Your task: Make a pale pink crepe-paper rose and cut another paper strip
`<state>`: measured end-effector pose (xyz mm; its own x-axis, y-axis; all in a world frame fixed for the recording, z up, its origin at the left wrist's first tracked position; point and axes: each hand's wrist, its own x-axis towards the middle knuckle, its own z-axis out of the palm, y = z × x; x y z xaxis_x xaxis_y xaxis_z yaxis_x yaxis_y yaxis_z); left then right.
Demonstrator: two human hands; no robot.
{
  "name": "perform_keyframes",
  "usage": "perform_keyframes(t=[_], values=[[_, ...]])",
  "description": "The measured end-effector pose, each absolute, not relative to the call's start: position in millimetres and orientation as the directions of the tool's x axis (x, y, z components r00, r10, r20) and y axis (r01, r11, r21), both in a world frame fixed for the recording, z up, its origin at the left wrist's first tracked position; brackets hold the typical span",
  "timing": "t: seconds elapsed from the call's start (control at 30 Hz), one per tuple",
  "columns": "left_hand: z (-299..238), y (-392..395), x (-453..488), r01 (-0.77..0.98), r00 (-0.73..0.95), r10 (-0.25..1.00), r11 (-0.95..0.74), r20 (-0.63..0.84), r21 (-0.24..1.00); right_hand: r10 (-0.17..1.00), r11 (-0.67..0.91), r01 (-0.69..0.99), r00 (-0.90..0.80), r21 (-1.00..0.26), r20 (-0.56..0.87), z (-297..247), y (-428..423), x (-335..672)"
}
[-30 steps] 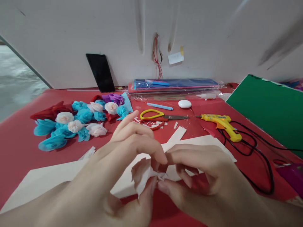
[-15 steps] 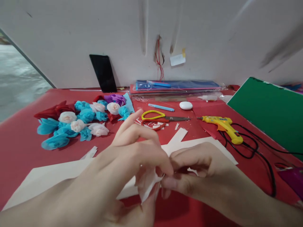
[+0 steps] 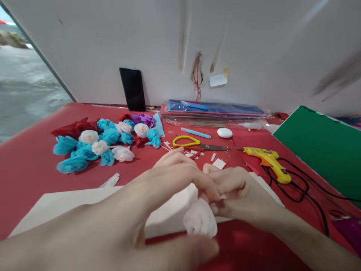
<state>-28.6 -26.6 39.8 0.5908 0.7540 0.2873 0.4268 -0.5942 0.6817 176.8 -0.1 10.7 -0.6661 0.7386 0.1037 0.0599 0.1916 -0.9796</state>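
A pale pink paper rose [image 3: 200, 220] hangs between my hands, its bloom tilted toward me. My right hand [image 3: 242, 197] pinches it at the base, where the fingers hide the grip. Above the bloom arches my left hand [image 3: 138, 203], with the thumb stretched out below and well apart from the fingers. Its fingertips reach the right hand's fingers; whether they touch the flower's base I cannot tell. Under both hands lies a white paper sheet [image 3: 76, 199] on the red table [image 3: 25, 165].
Blue, white, red and purple paper flowers [image 3: 109, 135] lie at left. Scissors [image 3: 214, 147], a pen [image 3: 195, 133] and a white oval object [image 3: 225, 133] are ahead. A yellow glue gun [image 3: 270, 160] with black cord sits right, near a green board [image 3: 318, 154]. A phone [image 3: 132, 89] leans on the wall.
The rose's bloom has turned into full view toward me. My left thumb has moved away from the fingers, opening that hand, while the right keeps its pinch. The view has shifted slightly.
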Motion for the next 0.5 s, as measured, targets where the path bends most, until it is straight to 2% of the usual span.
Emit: perform_keyframes(t=[0.1,0.23,0.37,0.43,0.5], values=[[41.0,-16.3,-30.9,0.276,0.678,0.7,-0.526,0.224,0.805,0.696,0.26,0.081,-0.706,-0.962,0.128,10.2,3.0,178.3],[40.9,-6.2,-32.6,0.21,0.732,0.681,-0.282,0.041,0.936,0.658,0.257,0.007,-0.734,-0.966,0.169,4.2,5.4,178.5],[38.9,-3.7,-32.5,0.273,0.723,0.678,-0.101,-0.135,0.957,0.642,0.243,-0.048,-0.741,-0.969,0.197,-4.5,8.5,180.3],[37.3,-3.5,-33.0,0.31,0.729,0.658,-0.07,-0.19,0.948,0.637,0.246,-0.054,-0.743,-0.968,0.203,-6.7,9.3,181.5],[36.5,-4.1,-33.4,0.33,0.7,0.689,-0.078,-0.189,0.941,0.633,0.239,-0.065,-0.746,-0.969,0.206,-7.2,9.8,182.2]])
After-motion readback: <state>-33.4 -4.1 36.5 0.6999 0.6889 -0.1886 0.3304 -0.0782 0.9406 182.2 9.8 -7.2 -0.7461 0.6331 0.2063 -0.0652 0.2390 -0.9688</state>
